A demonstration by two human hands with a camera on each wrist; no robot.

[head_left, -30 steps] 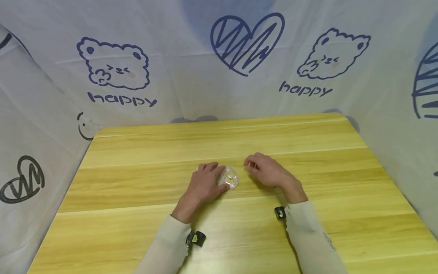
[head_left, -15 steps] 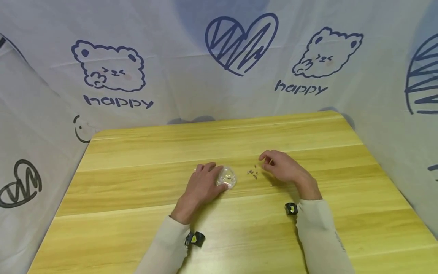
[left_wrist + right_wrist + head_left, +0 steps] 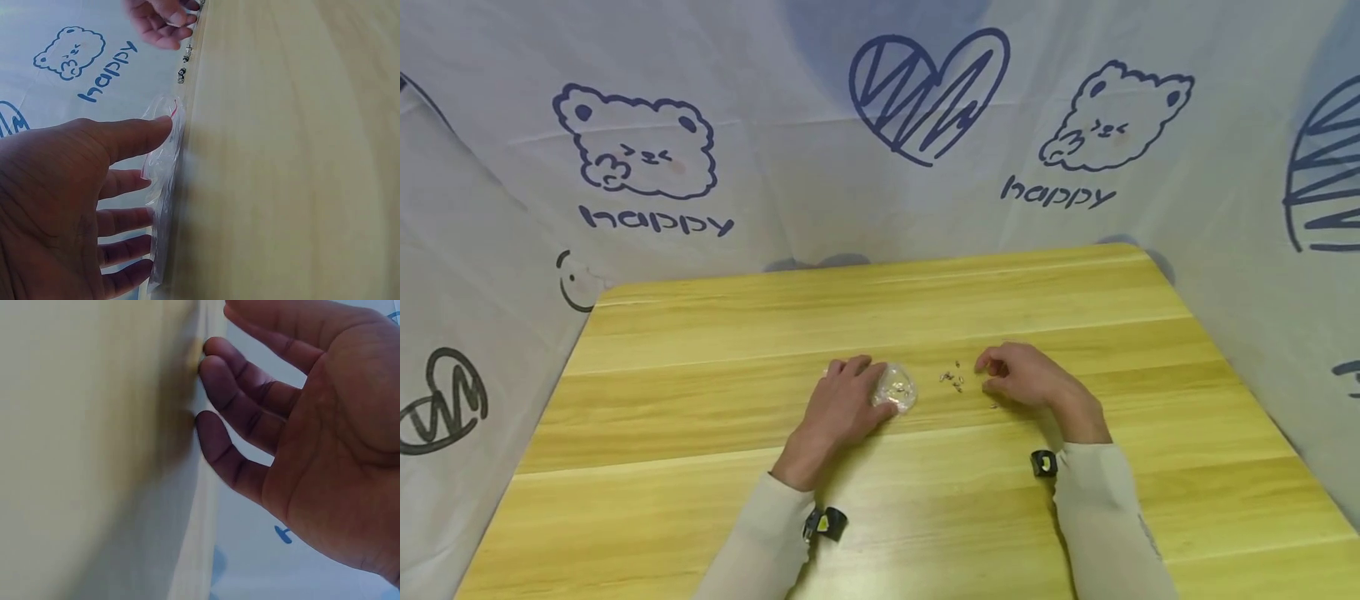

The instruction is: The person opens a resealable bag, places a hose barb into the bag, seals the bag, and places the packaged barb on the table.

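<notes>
My left hand [image 3: 842, 404] lies on the left part of a clear plastic bag [image 3: 904, 402], thumb at its near edge. Small shiny bits show in or under the bag; which, I cannot tell. The left wrist view has the thumb and fingers of my left hand [image 3: 69, 187] against the bag [image 3: 164, 156], which bears a red line. Right of the bag, several small metal pieces [image 3: 957, 385] are scattered. Just beyond them is my right hand [image 3: 1026, 377], fingers loosely bent, thumb and index tips apart. The right wrist view shows my right hand [image 3: 312, 419] with fingertips at the tabletop.
One separate small piece [image 3: 994, 406] sits nearer me, by the right hand. The wooden table [image 3: 700, 333] meets a white cloth [image 3: 790, 192] with blue drawings behind it. Each wrist carries a small black device, the left one [image 3: 831, 523] and the right one [image 3: 1043, 463].
My right hand has moved right, away from the bag, and slightly toward me in the last half second. The scattered pieces came into sight. My left hand has stayed on the bag.
</notes>
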